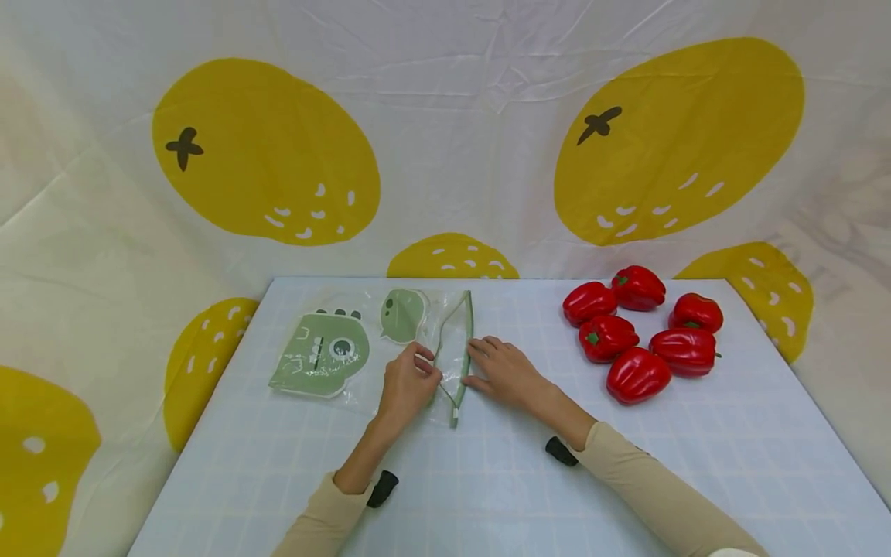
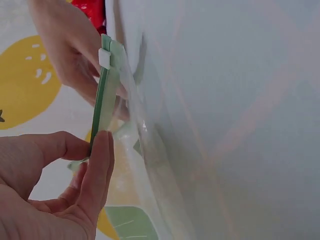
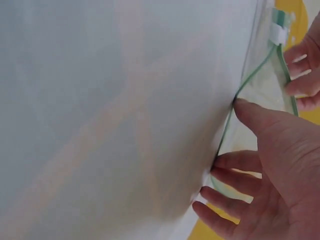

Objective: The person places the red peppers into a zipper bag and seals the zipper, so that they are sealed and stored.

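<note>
A clear slider zip bag (image 1: 327,360) printed with a green dinosaur lies flat on the table, its mouth to the right. The green-edged mouth is parted, and a white slider (image 1: 455,414) sits at its near end. My left hand (image 1: 411,384) pinches the left lip between thumb and fingers, lifting it, as the left wrist view shows at the green strip (image 2: 101,100). On the opposite lip (image 3: 226,132), my right hand (image 1: 508,374) rests its thumb and fingertips, the fingers spread along the edge.
Several red bell peppers (image 1: 638,376) stand grouped on the right of the table, beyond my right hand. The table (image 1: 487,495) has a pale checked cover. Behind it hangs a white cloth (image 1: 459,155) with yellow fruit prints.
</note>
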Demonstrator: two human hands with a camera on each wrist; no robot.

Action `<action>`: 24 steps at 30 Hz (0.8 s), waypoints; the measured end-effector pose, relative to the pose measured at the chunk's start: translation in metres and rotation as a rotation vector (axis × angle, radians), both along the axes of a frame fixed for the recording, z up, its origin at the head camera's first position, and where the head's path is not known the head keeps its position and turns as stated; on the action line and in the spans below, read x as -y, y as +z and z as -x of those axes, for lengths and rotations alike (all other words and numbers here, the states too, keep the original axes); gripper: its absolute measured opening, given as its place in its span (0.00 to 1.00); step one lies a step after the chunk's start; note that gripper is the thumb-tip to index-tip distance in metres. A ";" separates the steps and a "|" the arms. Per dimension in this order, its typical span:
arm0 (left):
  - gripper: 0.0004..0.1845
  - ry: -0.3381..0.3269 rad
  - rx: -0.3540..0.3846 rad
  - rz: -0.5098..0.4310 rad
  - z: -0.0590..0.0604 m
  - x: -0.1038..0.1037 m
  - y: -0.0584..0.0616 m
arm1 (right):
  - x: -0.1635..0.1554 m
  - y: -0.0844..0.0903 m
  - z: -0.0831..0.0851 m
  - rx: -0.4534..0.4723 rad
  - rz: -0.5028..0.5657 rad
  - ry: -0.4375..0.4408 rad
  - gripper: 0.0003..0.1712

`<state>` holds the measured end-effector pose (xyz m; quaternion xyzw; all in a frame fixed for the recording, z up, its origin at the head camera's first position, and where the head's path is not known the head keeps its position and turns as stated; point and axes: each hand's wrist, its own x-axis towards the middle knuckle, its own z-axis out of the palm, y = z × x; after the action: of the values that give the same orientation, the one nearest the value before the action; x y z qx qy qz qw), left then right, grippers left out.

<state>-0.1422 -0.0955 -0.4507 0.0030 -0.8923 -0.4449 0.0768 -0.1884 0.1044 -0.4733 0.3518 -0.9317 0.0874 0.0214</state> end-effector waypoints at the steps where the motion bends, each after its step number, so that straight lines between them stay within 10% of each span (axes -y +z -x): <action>1: 0.09 0.004 -0.002 -0.030 0.001 0.000 0.000 | 0.000 0.000 0.000 -0.008 0.002 0.003 0.36; 17: 0.10 -0.032 0.054 -0.529 0.022 -0.008 -0.007 | -0.014 0.003 0.011 0.042 0.209 0.049 0.30; 24: 0.11 -0.042 0.070 -0.568 0.012 -0.011 0.026 | -0.031 0.016 0.013 0.064 0.301 -0.039 0.27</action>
<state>-0.1541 -0.0845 -0.4246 0.0210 -0.7340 -0.6781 0.0327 -0.2016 0.1355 -0.4573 0.3235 -0.9150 0.2366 0.0458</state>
